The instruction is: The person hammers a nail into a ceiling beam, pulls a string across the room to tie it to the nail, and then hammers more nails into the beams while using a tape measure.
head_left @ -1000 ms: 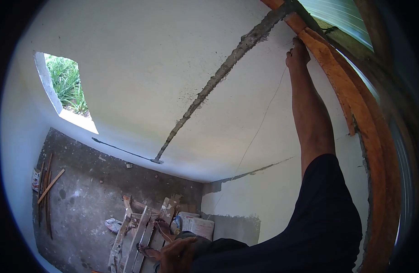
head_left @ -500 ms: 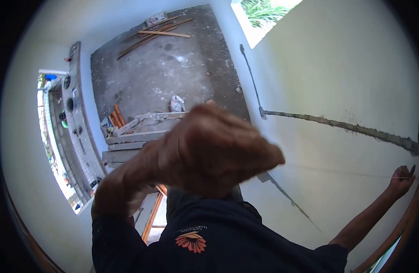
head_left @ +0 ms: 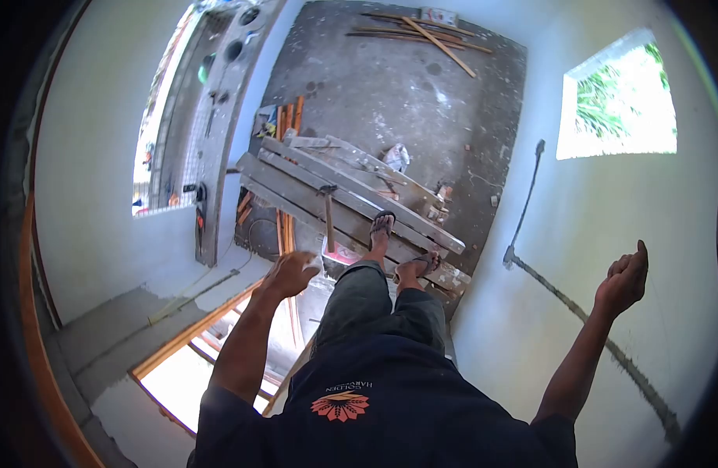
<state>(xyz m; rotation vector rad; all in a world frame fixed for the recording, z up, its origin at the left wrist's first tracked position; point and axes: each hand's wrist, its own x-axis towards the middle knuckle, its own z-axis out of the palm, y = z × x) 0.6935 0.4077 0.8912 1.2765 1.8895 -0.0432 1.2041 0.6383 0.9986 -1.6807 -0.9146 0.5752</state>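
Note:
My left hand [head_left: 290, 274] is over the left side of the planks, fingers apart, with nothing visible in it. Raised beside the right wall [head_left: 484, 312], my right hand [head_left: 624, 281] has curled fingers and an upright thumb; whatever it pinches is too fine to make out. A hammer [head_left: 329, 222] lies on the grey planks [head_left: 296, 183] between my left hand and my feet. My sandalled feet [head_left: 382, 226] stand on those planks. A dark filled groove [head_left: 562, 296] runs down the right wall below my right hand.
Below the planks, a wood-framed opening [head_left: 195, 331] is at the lower left. A ledge with tools [head_left: 211, 210] runs along the left window. Loose boards [head_left: 429, 35] and a white bag [head_left: 396, 157] lie on the concrete floor [head_left: 359, 93]. A window opening [head_left: 620, 97] is at the right.
My left hand has dropped from in front of the camera to the left and its fingers have opened. My right hand appears higher and further left. The view has turned, showing feet and planks.

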